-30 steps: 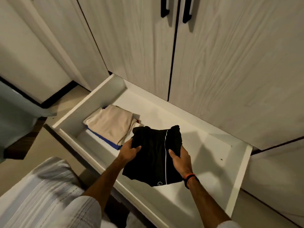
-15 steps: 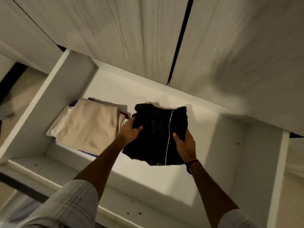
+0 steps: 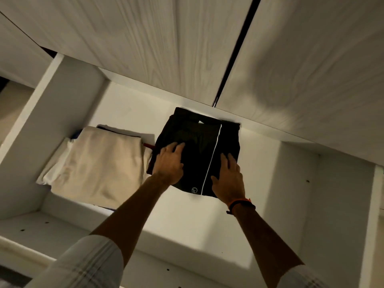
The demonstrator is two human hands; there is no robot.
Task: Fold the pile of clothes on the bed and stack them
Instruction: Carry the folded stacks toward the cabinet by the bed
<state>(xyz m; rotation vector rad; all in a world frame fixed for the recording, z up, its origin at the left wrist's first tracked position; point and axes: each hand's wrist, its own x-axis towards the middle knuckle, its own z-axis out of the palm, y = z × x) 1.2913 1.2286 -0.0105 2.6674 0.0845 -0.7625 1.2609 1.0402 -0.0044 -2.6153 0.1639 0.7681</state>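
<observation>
I am pressing both flat, open-fingered hands, left hand [image 3: 169, 163] and right hand [image 3: 227, 179], onto the folded black shorts [image 3: 199, 150] lying in the drawer [image 3: 62, 104] beside the beige stack [image 3: 99, 163].

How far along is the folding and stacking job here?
Done: folded beige clothes lie stacked in the white drawer, and the folded black shorts lie beside them. In hand: the left hand and right hand press flat on the shorts. Left: unknown; the bed pile is out of view.

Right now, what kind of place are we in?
Likely a bedroom wardrobe: wood-grain cabinet doors above an open white drawer, folded black shorts under both hands beside a folded beige stack.
</observation>
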